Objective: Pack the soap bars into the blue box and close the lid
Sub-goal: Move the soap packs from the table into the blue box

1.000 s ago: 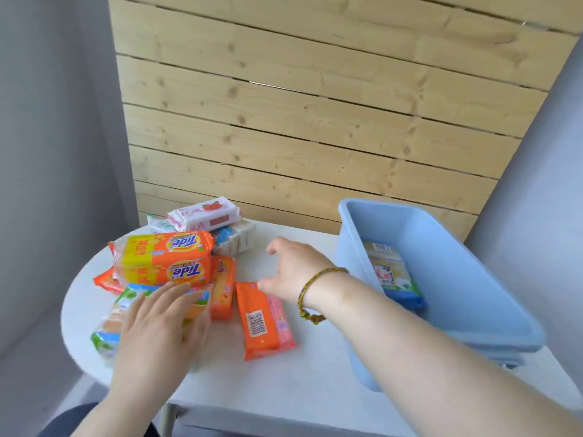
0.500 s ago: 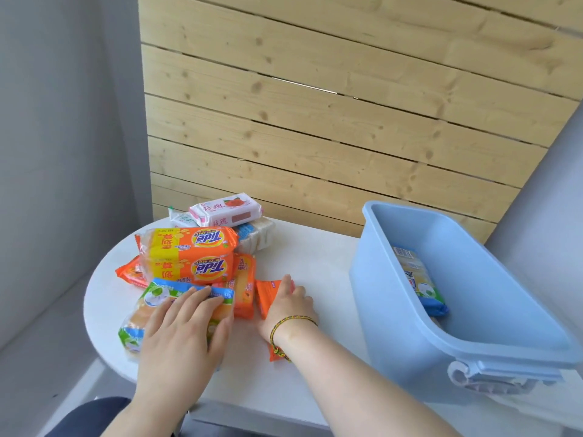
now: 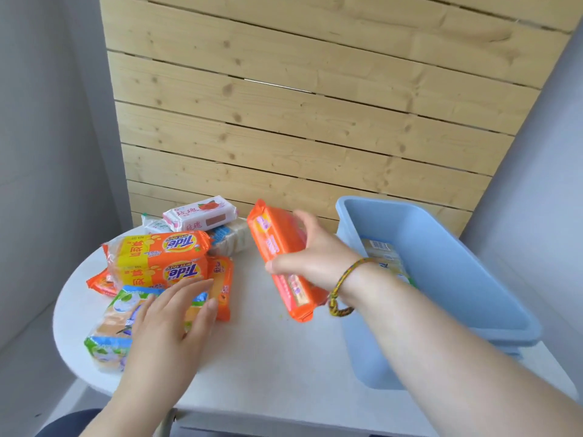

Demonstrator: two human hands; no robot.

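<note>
My left hand rests on the pile while my right holds one orange soap bar up beside the blue box.

On the left of the white counter (image 3: 268, 357), my left hand (image 3: 167, 326) lies flat, fingers straight and slightly spread, on a green-and-blue soap pack (image 3: 107, 329). Just behind it sits the yellow-and-orange Tide pack (image 3: 161, 257), with a small orange bar (image 3: 222, 282) touching its right side and a pink-and-white soap (image 3: 200, 214) on top of the pile at the back. Nearer the middle, my right hand (image 3: 315, 260), a woven bracelet (image 3: 342, 288) on its wrist, grips an orange soap bar (image 3: 273, 238), thumb and fingers curled round it, tilted and lifted off the counter. At the right stands the blue box (image 3: 441, 247), open, with one packed soap (image 3: 383, 257) lying inside.
</note>
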